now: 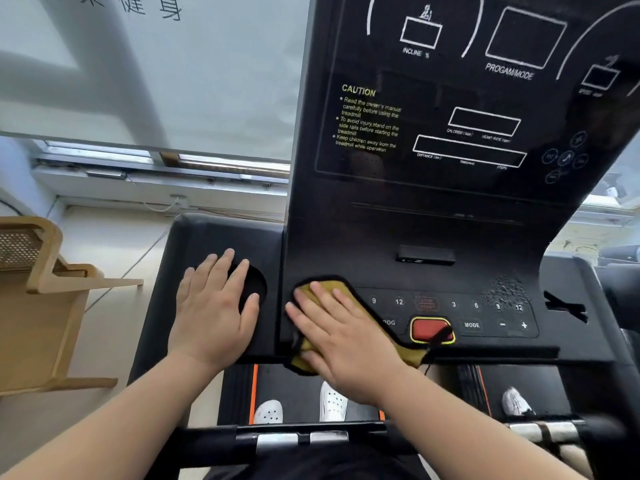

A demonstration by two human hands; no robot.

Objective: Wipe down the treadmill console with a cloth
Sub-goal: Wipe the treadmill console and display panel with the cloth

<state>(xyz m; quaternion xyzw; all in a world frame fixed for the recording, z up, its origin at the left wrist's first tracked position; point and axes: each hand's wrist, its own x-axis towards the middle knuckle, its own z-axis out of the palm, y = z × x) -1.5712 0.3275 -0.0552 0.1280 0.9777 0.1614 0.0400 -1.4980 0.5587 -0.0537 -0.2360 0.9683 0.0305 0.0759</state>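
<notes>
The black treadmill console (450, 216) fills the right half of the head view, with display outlines above and a row of buttons below. My right hand (346, 334) lies flat, fingers spread, pressing a yellow cloth with a dark edge (405, 351) onto the left end of the button row. The cloth hangs over the console's front edge. My left hand (213, 310) rests palm down and open on the left side tray (214, 233), partly covering a round cup hole (254, 289). It holds nothing.
A red stop button (427, 329) with a black cord sits just right of the cloth. A metal grip bar (301, 438) crosses below my arms. White shoes (332, 401) stand on the belt. A wooden chair (38, 289) is at the left, windows behind.
</notes>
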